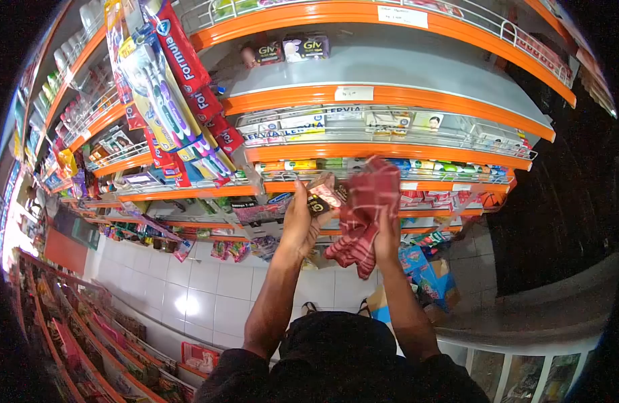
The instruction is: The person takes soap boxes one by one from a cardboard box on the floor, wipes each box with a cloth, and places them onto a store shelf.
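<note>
My left hand [298,225] is closed around a small GIV soap box [321,198], dark with a pinkish picture, held in front of the shelves. Close beside it, my right hand [387,236] grips a dark red cloth [364,218] with pale lines, which hangs down and is slightly blurred. The cloth is right next to the box; whether they touch I cannot tell. Two more GIV soap boxes, a dark one [262,54] and a purple-white one [306,48], stand on the grey upper shelf [403,64].
Orange-edged shelves with wire rails [390,151] hold LERVIA boxes [304,123] and other goods. Formula toothbrush packs [165,101] hang at the left. Blue cartons [427,275] lie on the tiled floor [235,282] to the right. Another rack [94,336] stands at lower left.
</note>
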Demonstrator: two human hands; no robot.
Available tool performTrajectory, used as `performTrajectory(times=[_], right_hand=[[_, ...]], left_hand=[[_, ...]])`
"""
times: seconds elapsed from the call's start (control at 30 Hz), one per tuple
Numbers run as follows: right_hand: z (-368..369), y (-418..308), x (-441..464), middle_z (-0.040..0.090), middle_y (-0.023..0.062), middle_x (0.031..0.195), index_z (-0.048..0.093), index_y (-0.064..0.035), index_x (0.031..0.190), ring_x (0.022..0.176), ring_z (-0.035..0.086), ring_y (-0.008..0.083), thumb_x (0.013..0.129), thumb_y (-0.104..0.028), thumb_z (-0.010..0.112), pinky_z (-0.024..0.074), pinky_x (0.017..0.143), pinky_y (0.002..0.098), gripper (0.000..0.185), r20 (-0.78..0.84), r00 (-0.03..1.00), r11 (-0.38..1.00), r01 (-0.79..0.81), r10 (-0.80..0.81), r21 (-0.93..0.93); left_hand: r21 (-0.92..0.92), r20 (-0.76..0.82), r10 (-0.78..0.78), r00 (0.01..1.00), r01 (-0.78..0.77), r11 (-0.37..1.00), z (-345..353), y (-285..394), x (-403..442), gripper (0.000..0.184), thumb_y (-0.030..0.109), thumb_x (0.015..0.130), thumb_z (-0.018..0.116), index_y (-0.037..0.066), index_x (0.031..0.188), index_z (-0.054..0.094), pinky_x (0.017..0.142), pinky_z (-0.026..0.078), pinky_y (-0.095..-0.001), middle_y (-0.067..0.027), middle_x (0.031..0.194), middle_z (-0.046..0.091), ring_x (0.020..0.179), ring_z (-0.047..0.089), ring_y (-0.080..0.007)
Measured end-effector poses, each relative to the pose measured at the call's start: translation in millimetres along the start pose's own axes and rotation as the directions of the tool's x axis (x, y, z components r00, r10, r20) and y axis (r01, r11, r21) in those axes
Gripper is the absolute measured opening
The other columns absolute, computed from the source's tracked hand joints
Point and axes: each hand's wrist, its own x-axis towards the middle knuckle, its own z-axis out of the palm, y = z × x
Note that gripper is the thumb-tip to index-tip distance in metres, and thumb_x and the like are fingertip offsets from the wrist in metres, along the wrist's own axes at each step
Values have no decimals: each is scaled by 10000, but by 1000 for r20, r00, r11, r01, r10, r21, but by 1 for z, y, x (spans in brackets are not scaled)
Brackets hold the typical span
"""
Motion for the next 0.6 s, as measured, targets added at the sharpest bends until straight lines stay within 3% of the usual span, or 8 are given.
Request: performTrajectory(times=[0.1,0.17,0.27,0.3,0.37,0.4,0.57,0.6], right_hand=[[7,-14,4,632,113,1111,530,11,1206,933,642,164,1027,-348,422,540,798,322,416,-99,994,947,-19,53,321],[10,-11,4,631,108,1083,511,6,1215,897,633,168,1005,-293,477,513,761,306,368,48,997,987,74,-68,-144],[6,20,14,629,75,1027,496,-8,1221,829,604,144,965,-196,563,465,708,272,324,139,808,692,568,-573,-445],[3,16,12,628,59,1008,506,-7,1207,820,591,126,965,-189,562,466,706,271,308,85,851,780,510,-518,-362],[-1,7,8,624,34,969,525,-2,1183,801,570,101,964,-173,564,469,697,276,281,-34,949,949,313,-314,-48],[-8,3,8,632,33,930,551,1,1150,776,574,103,962,-167,567,467,672,278,253,-54,956,954,283,-289,-98],[-21,-26,6,671,39,835,640,24,994,740,597,85,873,-129,690,468,658,239,201,-65,867,808,429,-493,-403],[-22,-32,3,678,40,818,655,26,959,730,601,82,839,-105,730,473,658,239,193,-105,861,788,399,-498,-469]], left_hand=[[29,53,-71,996,69,997,8,-10,0,601,511,999,355,-6,1284,470,829,592,-344,-136,1160,612,992,649,-231],[54,-6,-136,991,136,989,17,-27,-1,588,490,1018,321,-16,1286,453,804,588,-343,-155,1108,622,936,666,-239],[67,-23,-112,993,113,991,32,-36,-12,459,399,1007,468,31,1281,467,766,545,-292,-97,1079,628,924,647,-164],[67,-21,-107,994,109,992,30,-40,-14,459,399,1007,468,31,1281,467,766,545,-292,-97,1079,628,924,647,-164],[519,17,-35,999,21,854,24,-48,-12,425,328,981,552,37,1288,500,871,477,-286,-68,1165,605,1024,582,-148],[461,-29,-85,996,89,883,26,-50,-12,421,188,909,666,48,1275,514,864,445,-263,-36,1129,603,1029,546,-114],[610,122,-42,992,-41,791,38,-42,-10,505,39,802,759,76,1245,521,877,452,-271,-27,1063,606,1030,548,-123],[665,245,51,968,-206,718,41,-42,-9,501,56,797,767,80,1235,526,868,458,-267,-16,1053,609,1013,557,-120]])
